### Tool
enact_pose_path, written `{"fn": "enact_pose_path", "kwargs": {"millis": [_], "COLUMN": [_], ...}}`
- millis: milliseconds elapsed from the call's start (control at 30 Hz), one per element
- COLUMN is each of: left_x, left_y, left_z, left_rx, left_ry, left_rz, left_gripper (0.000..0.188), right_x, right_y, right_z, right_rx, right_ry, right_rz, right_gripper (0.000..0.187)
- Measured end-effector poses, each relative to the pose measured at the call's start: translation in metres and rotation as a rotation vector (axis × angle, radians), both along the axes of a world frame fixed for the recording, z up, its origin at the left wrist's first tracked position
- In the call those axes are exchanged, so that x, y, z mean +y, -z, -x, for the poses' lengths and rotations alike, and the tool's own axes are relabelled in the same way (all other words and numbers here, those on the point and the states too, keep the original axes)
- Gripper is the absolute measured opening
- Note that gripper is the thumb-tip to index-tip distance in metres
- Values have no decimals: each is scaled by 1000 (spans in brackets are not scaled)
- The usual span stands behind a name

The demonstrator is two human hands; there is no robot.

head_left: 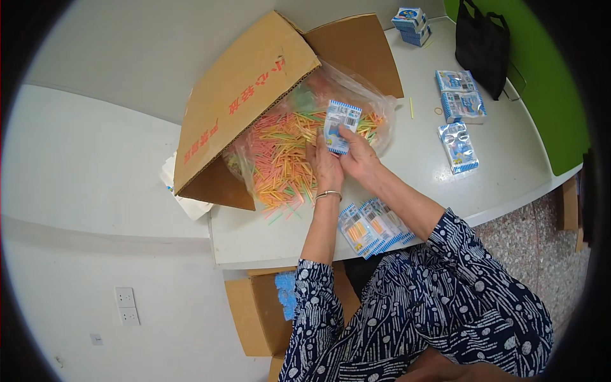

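Note:
My right hand [361, 156] grips a small blue-and-white plastic packet [342, 114], its thumb pressed on the front. My left hand [328, 169], with a bracelet at the wrist, is closed against the packet's lower left side; some of its fingers are hidden. Both hands are over a big heap of short pink, yellow and green plastic sticks, like cut straws [280, 156]. The heap spills from a clear plastic bag [387, 108] in a tipped cardboard box [245, 89]. Below my right forearm, several similar packets [372, 226] lie overlapping at the table's near edge, coloured sticks visible inside.
More packets [458, 148] lie on the white table [509, 162] at the right, near a rubber band and one loose yellow stick [411, 108]. A black bag [482, 48] and stacked packs [412, 25] stand farther back. Below the table is an open carton [261, 318] with blue contents.

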State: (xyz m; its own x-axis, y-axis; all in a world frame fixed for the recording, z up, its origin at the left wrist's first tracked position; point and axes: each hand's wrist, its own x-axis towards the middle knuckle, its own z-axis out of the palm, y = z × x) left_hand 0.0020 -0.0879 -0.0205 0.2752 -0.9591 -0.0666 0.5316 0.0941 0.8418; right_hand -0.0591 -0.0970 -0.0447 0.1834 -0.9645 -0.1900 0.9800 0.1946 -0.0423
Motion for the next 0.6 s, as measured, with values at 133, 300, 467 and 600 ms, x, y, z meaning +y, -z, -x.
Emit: {"fn": "enact_pose_path", "kwargs": {"millis": [133, 300, 467, 600], "left_x": [-3, -5, -5, -3], "left_y": [-2, -5, -8, -5], "left_z": [-4, -22, -36, -36], "left_rx": [-43, -175, -874, -746], "left_ry": [13, 120, 59, -13], "left_rz": [-14, 87, 172, 165], "left_gripper": [35, 33, 33, 36], "right_x": [8, 14, 6, 13], "right_y": [-21, -32, -21, -34], "right_z": [14, 47, 68, 79], "right_rx": [219, 874, 1360, 1426], "right_ry": [33, 30, 263, 87], "right_rz": [-2, 293, 491, 592], "right_gripper": [19, 26, 26, 23]}}
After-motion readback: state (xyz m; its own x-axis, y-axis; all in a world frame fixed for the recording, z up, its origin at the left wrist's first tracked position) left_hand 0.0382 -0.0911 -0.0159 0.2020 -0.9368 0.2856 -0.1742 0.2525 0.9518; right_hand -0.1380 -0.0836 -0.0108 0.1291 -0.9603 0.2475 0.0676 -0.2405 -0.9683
